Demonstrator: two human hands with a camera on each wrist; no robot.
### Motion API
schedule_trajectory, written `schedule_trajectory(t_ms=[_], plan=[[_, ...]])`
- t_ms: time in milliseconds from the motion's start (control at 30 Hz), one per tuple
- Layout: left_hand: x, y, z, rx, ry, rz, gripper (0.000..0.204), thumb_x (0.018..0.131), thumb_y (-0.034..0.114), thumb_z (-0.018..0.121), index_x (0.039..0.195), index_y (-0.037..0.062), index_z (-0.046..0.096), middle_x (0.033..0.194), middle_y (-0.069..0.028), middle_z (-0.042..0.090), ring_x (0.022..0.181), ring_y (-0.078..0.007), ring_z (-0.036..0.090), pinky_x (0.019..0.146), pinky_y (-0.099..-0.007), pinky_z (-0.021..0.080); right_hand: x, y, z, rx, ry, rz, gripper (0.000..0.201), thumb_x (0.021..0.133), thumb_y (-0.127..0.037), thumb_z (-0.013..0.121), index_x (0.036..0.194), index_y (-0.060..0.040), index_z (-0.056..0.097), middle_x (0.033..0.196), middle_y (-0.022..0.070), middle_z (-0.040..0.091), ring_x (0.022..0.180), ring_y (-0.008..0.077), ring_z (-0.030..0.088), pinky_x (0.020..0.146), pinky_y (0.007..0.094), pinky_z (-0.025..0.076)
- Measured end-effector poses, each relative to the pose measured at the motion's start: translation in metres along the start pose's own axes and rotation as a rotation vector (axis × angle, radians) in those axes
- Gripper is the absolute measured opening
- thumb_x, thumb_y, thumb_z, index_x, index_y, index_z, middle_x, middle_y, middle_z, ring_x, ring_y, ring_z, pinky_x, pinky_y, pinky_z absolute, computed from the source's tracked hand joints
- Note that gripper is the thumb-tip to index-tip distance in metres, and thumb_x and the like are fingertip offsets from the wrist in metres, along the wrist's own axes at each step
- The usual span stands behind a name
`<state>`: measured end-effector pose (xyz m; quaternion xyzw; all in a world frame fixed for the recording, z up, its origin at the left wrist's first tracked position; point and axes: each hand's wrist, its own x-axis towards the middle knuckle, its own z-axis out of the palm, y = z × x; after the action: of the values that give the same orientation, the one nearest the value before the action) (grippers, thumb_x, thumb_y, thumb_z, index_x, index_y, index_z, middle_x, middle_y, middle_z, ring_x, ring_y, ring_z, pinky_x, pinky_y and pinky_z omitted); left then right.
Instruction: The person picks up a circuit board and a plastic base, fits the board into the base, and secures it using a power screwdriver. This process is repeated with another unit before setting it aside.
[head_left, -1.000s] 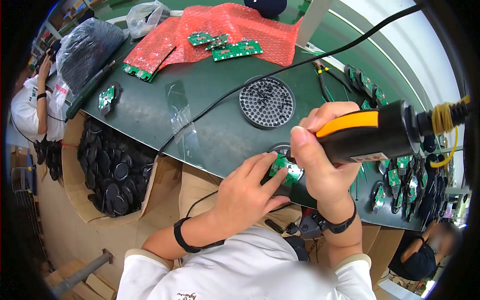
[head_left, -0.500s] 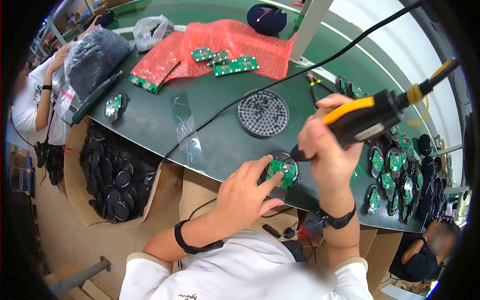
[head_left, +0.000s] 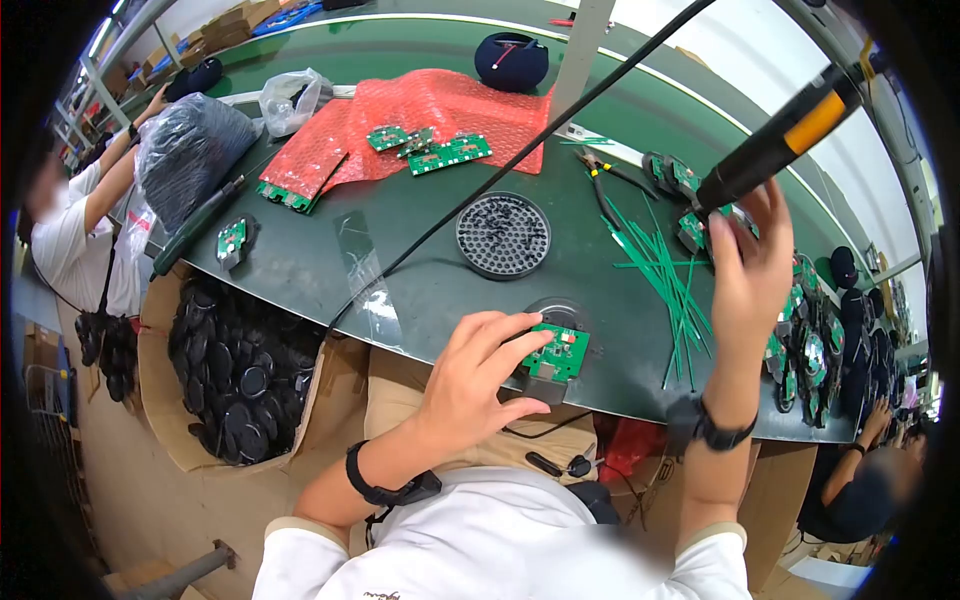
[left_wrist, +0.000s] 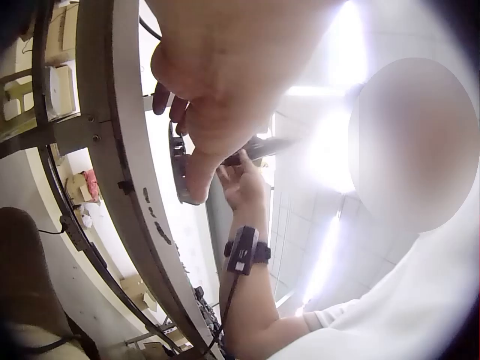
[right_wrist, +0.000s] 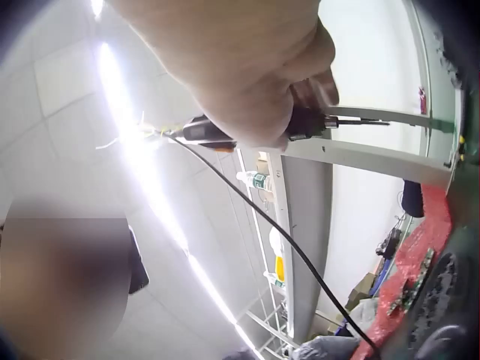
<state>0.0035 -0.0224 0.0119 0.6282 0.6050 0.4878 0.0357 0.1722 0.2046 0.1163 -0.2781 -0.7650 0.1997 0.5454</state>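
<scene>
In the head view, my left hand (head_left: 475, 372) reaches to a green circuit board (head_left: 566, 352) on a round black housing (head_left: 555, 309) near the table's front edge. Its index and middle fingertips rest at the board's left side, and the thumb lies extended beside the lower end. My right hand (head_left: 752, 262) is raised to the right, thumb and fingers at the front part of a black electric screwdriver (head_left: 780, 132) with an orange strip. The right wrist view shows that hand wrapped round the screwdriver (right_wrist: 307, 124), the thin bit sticking out.
A round dish (head_left: 503, 235) of small black parts sits mid-table. Green cable ties (head_left: 665, 290) and yellow-black pliers (head_left: 600, 190) lie right of it. Red bubble wrap (head_left: 400, 95) bears more boards. A carton (head_left: 300, 440) of black discs stands left. Assembled units (head_left: 812, 345) pile up right.
My right hand has moved up and to the right with the screwdriver, away from the board. The left hand stays by the board, which shows more fully.
</scene>
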Motion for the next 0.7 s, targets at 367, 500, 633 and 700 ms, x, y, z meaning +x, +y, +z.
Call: schedule_trajectory(t_ms=[367,500,633,700], plan=[[0.011,0.026,0.001,-0.284,-0.042,-0.136,0.065,0.07,0.028,0.097,0.128,0.0068,0.074,0.133,-0.0154,0.069,0.117,-0.0327,0.067,0.095,-0.0421,0.057,-0.136,-0.011,-0.023,0.126,-0.414,-0.096,0.041,0.07,0.005,0.087,0.108,-0.005,0.076,0.112,0.0144,0.072,0.102,0.0321,0.071,0.088,0.0407,0.058],[0.008,0.026,0.01,-0.264,-0.006,-0.168,0.043,0.082,0.016,0.089,0.122,0.0075,0.079,0.124,-0.0138,0.072,0.109,-0.0307,0.071,0.091,-0.0388,0.058,-0.145,-0.006,-0.021,0.269,-0.313,0.116,0.034,0.073,0.007,0.086,0.105,-0.0024,0.077,0.098,0.0132,0.072,0.087,0.0252,0.07,0.077,0.0331,0.057],[0.008,0.028,0.011,-0.319,0.004,-0.22,0.032,0.088,0.007,0.082,0.119,0.0085,0.081,0.114,-0.0118,0.073,0.102,-0.0271,0.073,0.088,-0.0362,0.059,-0.148,-0.006,-0.021,0.267,-0.305,0.112,0.033,0.074,0.006,0.086,0.105,-0.0018,0.077,0.098,0.0128,0.072,0.087,0.0245,0.07,0.076,0.0332,0.056],[0.008,0.027,0.012,-0.317,0.01,-0.202,0.032,0.088,0.007,0.082,0.12,0.0078,0.081,0.113,-0.0114,0.074,0.101,-0.0263,0.073,0.087,-0.0354,0.059,-0.148,-0.007,-0.022,0.27,-0.313,0.105,0.032,0.075,0.004,0.087,0.105,-0.0018,0.078,0.097,0.0126,0.072,0.086,0.0247,0.07,0.076,0.0336,0.055]])
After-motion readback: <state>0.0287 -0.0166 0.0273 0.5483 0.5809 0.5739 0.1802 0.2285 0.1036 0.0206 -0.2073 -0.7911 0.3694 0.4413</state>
